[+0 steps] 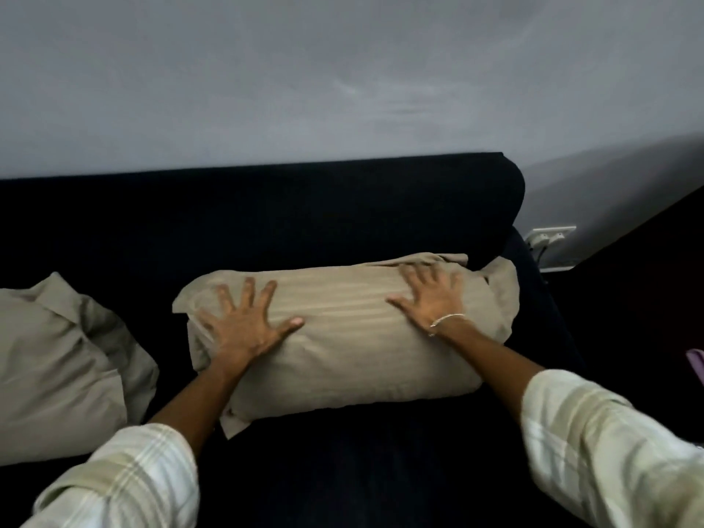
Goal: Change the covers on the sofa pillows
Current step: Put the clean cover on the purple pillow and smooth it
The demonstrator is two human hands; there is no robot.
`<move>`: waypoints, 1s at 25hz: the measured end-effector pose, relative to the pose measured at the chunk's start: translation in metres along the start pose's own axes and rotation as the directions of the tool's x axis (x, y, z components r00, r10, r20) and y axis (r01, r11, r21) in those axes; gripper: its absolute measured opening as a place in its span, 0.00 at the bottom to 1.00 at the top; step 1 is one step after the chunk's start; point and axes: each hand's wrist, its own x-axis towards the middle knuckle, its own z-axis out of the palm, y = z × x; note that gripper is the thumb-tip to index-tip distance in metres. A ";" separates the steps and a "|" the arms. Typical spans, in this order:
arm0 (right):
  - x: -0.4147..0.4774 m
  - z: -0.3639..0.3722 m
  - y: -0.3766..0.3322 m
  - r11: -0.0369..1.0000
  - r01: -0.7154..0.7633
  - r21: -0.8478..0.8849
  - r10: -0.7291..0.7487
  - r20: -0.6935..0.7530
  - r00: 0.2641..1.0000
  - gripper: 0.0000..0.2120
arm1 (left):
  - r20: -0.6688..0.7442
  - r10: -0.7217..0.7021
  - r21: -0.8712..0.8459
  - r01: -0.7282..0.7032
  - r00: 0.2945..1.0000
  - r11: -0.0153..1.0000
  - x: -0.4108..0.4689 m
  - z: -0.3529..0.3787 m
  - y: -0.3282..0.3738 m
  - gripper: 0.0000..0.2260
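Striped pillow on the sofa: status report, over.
Open left hand and right hand press flat on the striped pillow. It lies covered on the sofa. Nothing in the way; second pillow sits apart, left.

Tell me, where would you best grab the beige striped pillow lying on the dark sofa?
Probably by its two short ends, coming from both sides: the beige striped pillow lies lengthwise across the dark sofa, and loose cover fabric gathers there.

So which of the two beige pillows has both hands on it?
The striped pillow in the middle of the sofa; left hand and right hand lie flat on it. The plain pillow at left is untouched.
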 end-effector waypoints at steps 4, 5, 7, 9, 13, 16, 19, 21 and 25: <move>0.008 -0.012 0.069 0.928 -0.267 0.261 0.218 0.199 0.955 0.47 | 0.073 -0.044 -0.090 0.050 0.996 0.995 0.000 -0.007 -0.014 0.50; 0.011 -0.016 0.070 0.901 -0.281 0.332 0.204 0.248 0.947 0.46 | 0.083 -0.044 -0.096 0.052 0.996 0.994 0.000 -0.008 -0.012 0.50; 0.013 -0.025 0.068 0.915 -0.243 0.322 0.176 0.222 0.959 0.42 | 0.088 -0.044 -0.093 0.052 0.995 0.994 0.003 -0.012 -0.011 0.49; 0.014 -0.033 0.059 0.986 -0.061 0.157 0.052 0.062 0.997 0.39 | 0.090 -0.032 -0.066 0.038 0.995 0.997 0.006 -0.018 -0.016 0.50; 0.040 -0.041 0.036 0.954 -0.137 0.266 0.064 0.267 0.962 0.40 | 0.095 -0.023 -0.025 0.026 0.995 0.999 0.008 -0.020 -0.020 0.52; 0.060 -0.027 0.050 0.922 -0.357 0.150 0.259 0.446 0.857 0.57 | 0.094 -0.033 -0.028 0.035 0.995 0.999 0.007 -0.016 -0.023 0.51; 0.044 -0.036 0.063 0.901 -0.418 0.111 0.395 0.183 0.900 0.43 | -0.026 -0.067 -0.022 0.067 0.997 0.998 0.000 -0.013 -0.020 0.49; 0.022 -0.037 0.070 0.872 -0.470 0.134 0.485 -0.111 0.868 0.37 | -0.233 -0.075 0.049 0.089 0.970 0.995 -0.014 -0.001 -0.008 0.46; 0.008 -0.012 0.082 0.530 -0.547 0.648 0.478 0.304 0.824 0.41 | -0.204 -0.019 -0.076 0.004 0.979 0.997 -0.030 0.026 0.000 0.39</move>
